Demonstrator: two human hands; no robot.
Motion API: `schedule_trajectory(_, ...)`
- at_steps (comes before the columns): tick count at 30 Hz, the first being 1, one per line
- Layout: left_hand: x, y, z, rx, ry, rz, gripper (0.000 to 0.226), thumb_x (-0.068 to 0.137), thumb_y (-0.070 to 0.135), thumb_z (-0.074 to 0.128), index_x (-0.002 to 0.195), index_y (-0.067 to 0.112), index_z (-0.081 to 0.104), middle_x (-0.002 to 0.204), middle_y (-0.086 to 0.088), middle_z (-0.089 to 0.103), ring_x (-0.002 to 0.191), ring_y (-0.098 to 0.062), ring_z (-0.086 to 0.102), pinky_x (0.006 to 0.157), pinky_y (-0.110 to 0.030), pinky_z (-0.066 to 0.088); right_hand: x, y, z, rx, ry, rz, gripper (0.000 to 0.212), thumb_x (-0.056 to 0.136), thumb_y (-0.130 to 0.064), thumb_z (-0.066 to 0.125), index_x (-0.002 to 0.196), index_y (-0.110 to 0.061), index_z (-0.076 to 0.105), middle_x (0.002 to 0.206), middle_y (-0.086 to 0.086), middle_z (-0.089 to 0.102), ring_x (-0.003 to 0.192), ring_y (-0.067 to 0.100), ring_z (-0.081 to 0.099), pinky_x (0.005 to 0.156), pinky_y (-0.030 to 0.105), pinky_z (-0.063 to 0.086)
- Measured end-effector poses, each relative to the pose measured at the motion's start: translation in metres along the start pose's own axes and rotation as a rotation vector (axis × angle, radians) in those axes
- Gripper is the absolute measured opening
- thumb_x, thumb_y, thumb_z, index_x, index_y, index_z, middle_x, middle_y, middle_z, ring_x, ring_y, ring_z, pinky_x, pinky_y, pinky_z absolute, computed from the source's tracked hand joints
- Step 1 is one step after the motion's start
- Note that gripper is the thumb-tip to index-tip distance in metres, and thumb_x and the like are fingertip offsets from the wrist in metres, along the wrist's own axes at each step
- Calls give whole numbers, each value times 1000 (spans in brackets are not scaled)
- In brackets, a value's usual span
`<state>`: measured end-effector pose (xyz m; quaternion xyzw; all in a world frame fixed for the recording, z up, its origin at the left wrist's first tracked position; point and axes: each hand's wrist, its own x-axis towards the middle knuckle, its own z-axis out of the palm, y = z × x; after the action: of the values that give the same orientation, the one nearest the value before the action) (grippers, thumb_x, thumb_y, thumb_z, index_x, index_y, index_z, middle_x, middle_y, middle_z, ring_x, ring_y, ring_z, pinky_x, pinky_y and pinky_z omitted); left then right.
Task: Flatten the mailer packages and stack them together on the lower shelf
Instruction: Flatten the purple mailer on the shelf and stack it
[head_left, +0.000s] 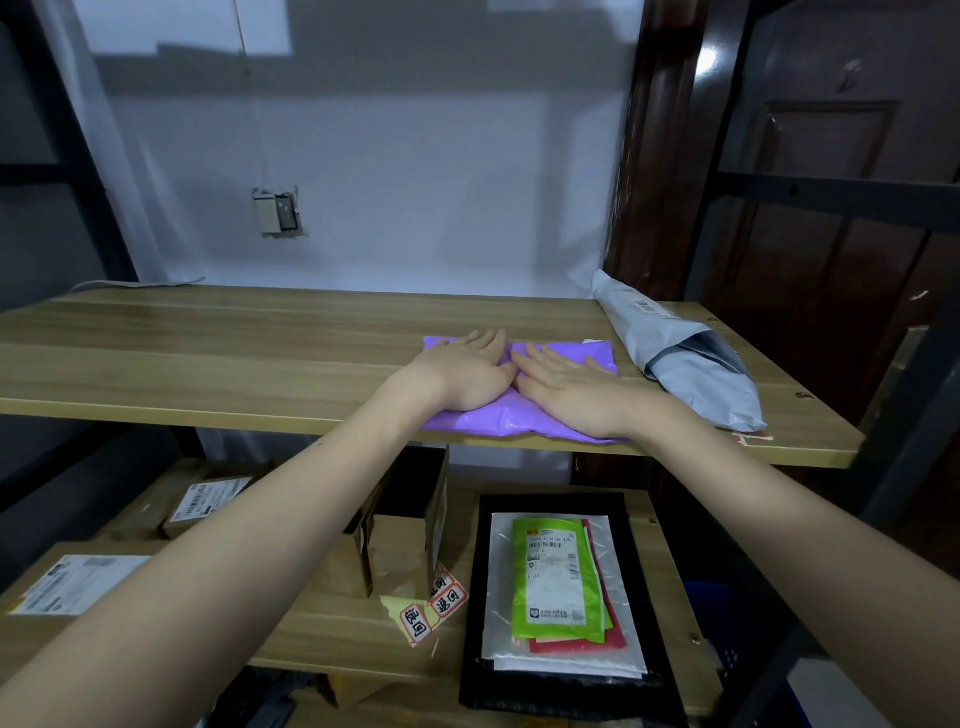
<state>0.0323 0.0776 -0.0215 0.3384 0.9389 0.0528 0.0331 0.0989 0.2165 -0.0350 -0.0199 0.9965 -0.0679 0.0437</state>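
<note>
At about 10 o'clock a broken wall socket (279, 212) sits in the pale wall (415, 182), and a dark wooden door (810, 208) fills the 2 o'clock side. Down at 7 to 8 o'clock lie cardboard boxes (208, 501) bearing white labels, with an open brown box (405, 525) near 6 o'clock. Just below it lie torn stickers (434, 605) printed with red characters.

Upper wooden shelf (208, 353): purple mailer (498, 415) and grey mailer (691, 358). Lower shelf (353, 629): black mailer (478, 597), cardboard boxes (400, 551).
</note>
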Motion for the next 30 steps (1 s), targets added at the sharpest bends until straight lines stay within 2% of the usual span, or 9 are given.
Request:
schedule_trajectory(15,5,-2,0,97,-40,12,54,102,32,12,151,11,5,160,-5,-4,147,-16,-5,119,-42,-1,-2,-1,-2,13,-20,6,57,98,-48,8,150,-26,-5,159,-5,-10,146,8,-10,119,44,-6)
schedule_trajectory(23,5,0,-2,176,-67,20,53,103,29,13,151,9,5,160,-8,-4,148,-21,-5,119,-48,3,-4,-3,-5,28,-24,0,55,99,-48,12,149,-32,-2,159,-5,-9,146,9,-10,118,43,-7)
schedule_trajectory(30,2,1,0,145,-29,11,52,103,30,13,151,9,7,160,-9,-2,148,-20,-3,119,-46,3,-3,-2,-1,-11,-1,4,56,98,-49,8,150,-31,-4,160,-5,-8,146,9,-9,119,43,-3)
